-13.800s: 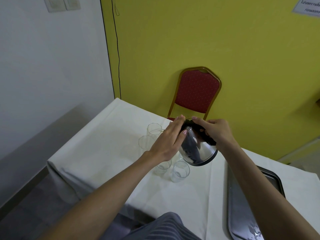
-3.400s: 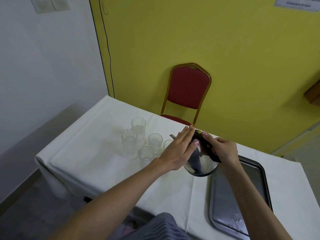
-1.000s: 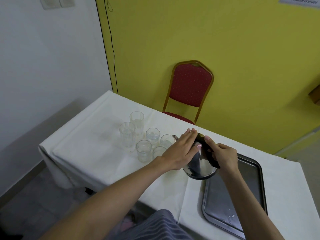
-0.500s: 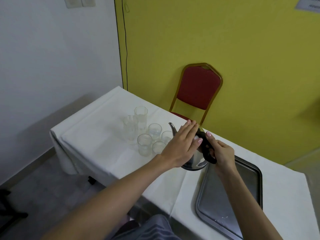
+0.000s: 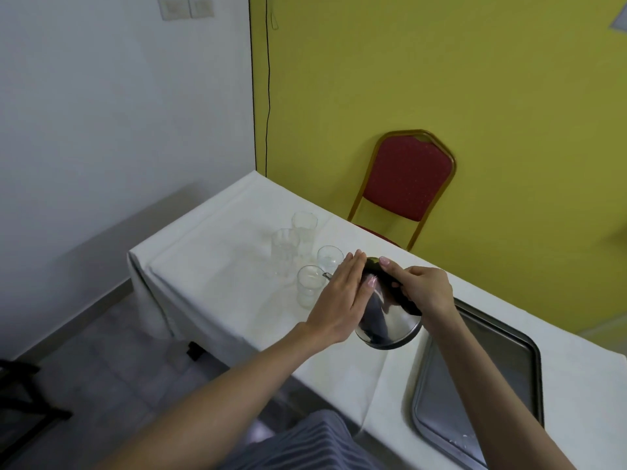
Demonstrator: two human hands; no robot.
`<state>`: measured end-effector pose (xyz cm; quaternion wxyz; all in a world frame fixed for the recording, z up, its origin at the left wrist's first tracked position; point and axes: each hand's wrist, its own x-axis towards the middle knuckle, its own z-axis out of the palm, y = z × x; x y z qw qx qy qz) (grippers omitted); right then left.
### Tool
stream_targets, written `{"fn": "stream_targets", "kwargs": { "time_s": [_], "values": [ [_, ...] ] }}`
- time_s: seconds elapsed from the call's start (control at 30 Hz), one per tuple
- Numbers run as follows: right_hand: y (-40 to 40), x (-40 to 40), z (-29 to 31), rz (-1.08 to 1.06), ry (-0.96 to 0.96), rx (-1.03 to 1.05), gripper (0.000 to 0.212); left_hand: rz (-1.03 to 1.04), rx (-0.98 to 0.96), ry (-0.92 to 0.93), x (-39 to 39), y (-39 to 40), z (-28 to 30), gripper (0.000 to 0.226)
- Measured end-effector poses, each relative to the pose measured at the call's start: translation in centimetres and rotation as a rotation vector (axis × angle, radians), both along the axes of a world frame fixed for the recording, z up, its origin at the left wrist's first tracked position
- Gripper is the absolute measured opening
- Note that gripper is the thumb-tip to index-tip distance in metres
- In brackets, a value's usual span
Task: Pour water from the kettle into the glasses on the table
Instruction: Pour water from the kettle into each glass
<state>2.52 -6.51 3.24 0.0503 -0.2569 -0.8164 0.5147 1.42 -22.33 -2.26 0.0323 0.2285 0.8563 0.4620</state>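
Observation:
A shiny steel kettle (image 5: 386, 320) is tilted to the left above the white table (image 5: 217, 266). My right hand (image 5: 424, 291) grips its black handle. My left hand (image 5: 342, 296) lies flat against the kettle's lid and side, fingers straight. The spout tip pokes out at the rim of the nearest glass (image 5: 309, 289). Behind it stand a short glass (image 5: 329, 258) and two taller glasses (image 5: 285, 251), (image 5: 304, 228). My left hand hides part of the group, and any stream of water is not visible.
A metal tray (image 5: 481, 395) lies on the table to the right of the kettle. A red chair with a gold frame (image 5: 407, 184) stands against the yellow wall behind the table. The table's left edge drops to the grey floor.
The kettle has tipped further left and its spout has come down to the nearest glass. Both hands stay on the kettle. My view has shifted right and lower.

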Motion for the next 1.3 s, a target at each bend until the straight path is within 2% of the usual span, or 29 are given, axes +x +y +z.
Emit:
{"fn": "stream_targets", "kwargs": {
  "time_s": [0.17, 0.3, 0.57, 0.67, 0.97, 1.3],
  "values": [
    [-1.8, -0.4, 0.5, 0.003, -0.023, 0.201, 0.065, -0.014, 0.03, -0.059, -0.2, -1.5, -0.6, 0.061],
    [-2.7, -0.6, 1.0, -0.005, -0.033, 0.274, 0.07, -0.031, 0.072, -0.096, -0.3, -2.1, -0.4, 0.059],
    [-3.4, -0.6, 2.0, -0.019, -0.023, 0.33, 0.072, -0.053, 0.148, -0.114, -0.5, -2.7, -0.2, 0.059],
    [-3.7, -0.7, 2.4, -0.021, -0.028, 0.338, 0.068, -0.055, 0.144, -0.106, -0.6, -2.7, -0.2, 0.062],
    [-4.3, -1.1, 3.3, -0.017, -0.033, 0.374, 0.082, -0.043, 0.162, -0.084, -0.9, -2.9, -0.3, 0.065],
    [-4.5, -1.6, 3.7, -0.003, -0.039, 0.391, 0.08, -0.054, 0.147, -0.079, -1.2, -3.2, 0.1, 0.068]
  ]
}}
